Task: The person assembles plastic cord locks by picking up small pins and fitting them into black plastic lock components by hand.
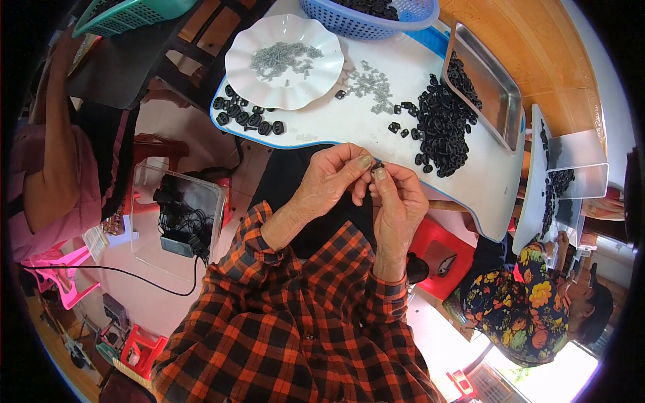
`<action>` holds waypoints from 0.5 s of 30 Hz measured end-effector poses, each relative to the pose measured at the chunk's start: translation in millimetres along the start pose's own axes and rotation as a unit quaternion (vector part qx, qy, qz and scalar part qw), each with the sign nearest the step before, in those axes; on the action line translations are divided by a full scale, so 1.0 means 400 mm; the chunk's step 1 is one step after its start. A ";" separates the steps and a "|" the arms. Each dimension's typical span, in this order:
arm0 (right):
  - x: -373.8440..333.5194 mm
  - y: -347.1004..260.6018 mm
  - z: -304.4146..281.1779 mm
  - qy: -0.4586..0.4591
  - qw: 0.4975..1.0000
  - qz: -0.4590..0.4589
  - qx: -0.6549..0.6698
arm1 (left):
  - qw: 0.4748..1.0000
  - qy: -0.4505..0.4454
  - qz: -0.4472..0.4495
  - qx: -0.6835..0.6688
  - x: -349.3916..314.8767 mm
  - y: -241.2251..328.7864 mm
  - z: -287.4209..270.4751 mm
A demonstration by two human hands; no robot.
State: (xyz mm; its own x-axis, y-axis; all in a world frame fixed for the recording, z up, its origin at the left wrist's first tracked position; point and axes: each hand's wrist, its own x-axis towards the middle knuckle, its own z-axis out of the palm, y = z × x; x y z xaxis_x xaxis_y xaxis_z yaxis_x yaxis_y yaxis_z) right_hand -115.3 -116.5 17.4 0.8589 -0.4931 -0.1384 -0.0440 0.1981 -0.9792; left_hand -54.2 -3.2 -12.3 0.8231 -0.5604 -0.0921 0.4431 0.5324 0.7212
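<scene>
Just off the table's near edge, my left hand (328, 180) and my right hand (398, 200) meet fingertip to fingertip. Pinched between their thumbs and fingers is a small black plastic piece (377, 165), mostly covered by the fingertips. Beyond my hands, a white scalloped plate (245, 77) bears a heap of small grey metal springs (279, 59). More springs (371, 86) lie loose on the white tabletop (322, 124). To the right spreads a big pile of black plastic pieces (440, 131). Rounded black pieces (243, 117) sit beside the plate, near the left edge.
A blue plastic basket (373, 28) of black pieces stands at the back. A metal tray (500, 101) lies at the right, partly filled. Below left are a clear bin (144, 232) with cables and a red stool (161, 148). Two other people sit at either side.
</scene>
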 end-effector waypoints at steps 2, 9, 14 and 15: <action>0.000 -0.001 0.000 -0.002 1.000 -0.002 -0.004 | 1.000 0.007 0.000 0.010 -0.001 0.004 0.008; -0.019 -0.041 0.046 -0.008 0.998 -0.050 0.024 | 0.999 0.016 0.011 0.042 -0.007 0.010 0.018; -0.031 -0.043 0.050 0.024 0.994 -0.081 -0.064 | 0.995 0.026 0.048 0.085 -0.014 0.014 0.029; -0.030 -0.037 0.051 0.030 0.989 -0.118 -0.078 | 0.994 0.025 0.061 0.092 -0.015 0.012 0.031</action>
State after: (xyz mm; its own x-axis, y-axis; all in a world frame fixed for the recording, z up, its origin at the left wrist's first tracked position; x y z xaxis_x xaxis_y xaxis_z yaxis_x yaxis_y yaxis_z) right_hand -114.7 -96.2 36.6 0.8231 -0.5601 0.0936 0.0728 -0.0595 -0.9956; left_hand -61.4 -5.1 0.1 0.8856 -0.4636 -0.0274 0.2705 0.4670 0.8419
